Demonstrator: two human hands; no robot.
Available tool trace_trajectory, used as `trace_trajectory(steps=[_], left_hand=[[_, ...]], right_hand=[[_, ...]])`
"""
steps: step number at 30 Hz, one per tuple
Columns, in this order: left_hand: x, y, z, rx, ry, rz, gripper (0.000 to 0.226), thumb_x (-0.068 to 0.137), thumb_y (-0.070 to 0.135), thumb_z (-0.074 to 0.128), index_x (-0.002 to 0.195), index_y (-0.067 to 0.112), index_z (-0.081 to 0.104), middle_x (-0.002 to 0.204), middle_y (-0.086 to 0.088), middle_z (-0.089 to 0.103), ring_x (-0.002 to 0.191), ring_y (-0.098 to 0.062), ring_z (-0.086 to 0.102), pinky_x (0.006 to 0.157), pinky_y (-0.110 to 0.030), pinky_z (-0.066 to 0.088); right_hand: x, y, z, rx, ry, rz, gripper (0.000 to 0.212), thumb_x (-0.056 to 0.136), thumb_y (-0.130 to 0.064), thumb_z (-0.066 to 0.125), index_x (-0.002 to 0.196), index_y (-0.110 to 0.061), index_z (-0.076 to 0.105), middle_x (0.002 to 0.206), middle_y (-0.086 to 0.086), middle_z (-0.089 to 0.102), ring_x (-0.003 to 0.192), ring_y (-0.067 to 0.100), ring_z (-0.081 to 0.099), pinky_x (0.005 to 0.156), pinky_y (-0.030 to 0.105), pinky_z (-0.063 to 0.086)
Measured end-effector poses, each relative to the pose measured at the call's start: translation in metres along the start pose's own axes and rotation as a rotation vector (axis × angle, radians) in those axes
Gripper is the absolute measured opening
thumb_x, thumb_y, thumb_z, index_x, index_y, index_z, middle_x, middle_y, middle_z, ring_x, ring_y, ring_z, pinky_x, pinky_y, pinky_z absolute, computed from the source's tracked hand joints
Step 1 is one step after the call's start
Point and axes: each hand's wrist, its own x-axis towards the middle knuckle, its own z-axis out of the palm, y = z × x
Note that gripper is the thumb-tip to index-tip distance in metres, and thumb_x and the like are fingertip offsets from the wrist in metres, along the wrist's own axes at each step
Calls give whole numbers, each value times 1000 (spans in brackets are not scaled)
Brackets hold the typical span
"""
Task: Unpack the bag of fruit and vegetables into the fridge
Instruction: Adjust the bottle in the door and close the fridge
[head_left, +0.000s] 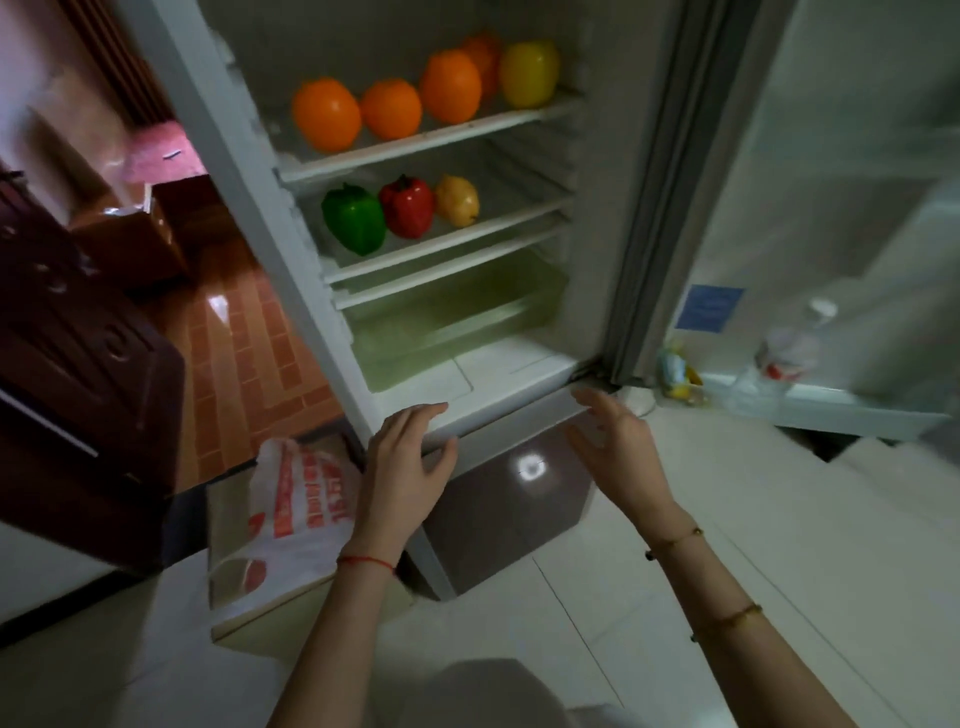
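Note:
The fridge stands open in front of me. On its upper shelf sit several oranges and a yellow pepper. The middle shelf carries a green pepper, a red pepper and a yellow pear. Below them is a clear crisper drawer. A white and orange plastic bag lies slumped on a low box left of the fridge. My left hand and my right hand hover with fingers spread, holding nothing, at the fridge's lower front edge.
The fridge door swings open to the right; its bottom rack holds a clear bottle and a small yellow packet. Dark wooden furniture stands at the left. The fridge's brown lower door is shut. Pale floor tiles lie below.

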Motion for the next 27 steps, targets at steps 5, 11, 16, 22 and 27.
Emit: trace_trajectory(steps=[5, 11, 16, 22, 27], left_hand=[[-1, 72, 49, -29, -19, 54, 33, 87, 23, 65, 120, 17, 63, 119, 4, 64, 114, -12, 56, 99, -34, 47], [-7, 149, 101, -53, -72, 86, 37, 90, 30, 60, 125, 18, 60, 122, 3, 63, 117, -14, 56, 100, -35, 47], [-2, 207, 136, -93, -75, 133, 36, 88, 26, 64, 123, 17, 63, 121, 1, 64, 115, -17, 56, 102, -35, 45], [27, 276, 174, -144, -119, 249, 36, 87, 21, 66, 122, 15, 63, 120, 0, 64, 114, -16, 55, 99, -29, 44], [60, 322, 201, -172, -116, 340, 39, 86, 31, 57, 122, 17, 62, 118, 2, 64, 112, -15, 55, 99, -31, 45]], right_hand=[[-27, 50, -73, -24, 70, 57, 38, 85, -22, 71, 120, -15, 60, 116, 3, 67, 101, 23, 64, 87, 36, 53], [-55, 106, -152, -76, 151, 85, 39, 86, -24, 70, 123, -16, 59, 120, 0, 66, 102, 19, 64, 89, 34, 54], [-67, 148, -206, -90, 240, 131, 41, 86, -24, 71, 124, -15, 58, 119, 0, 66, 102, 19, 64, 87, 38, 55], [-58, 188, -269, -132, 353, 160, 38, 86, -23, 70, 122, -12, 60, 116, 4, 67, 100, 21, 64, 88, 41, 56], [-37, 217, -310, -176, 420, 184, 38, 87, -24, 69, 121, -9, 60, 113, 8, 68, 99, 23, 66, 86, 39, 56]])
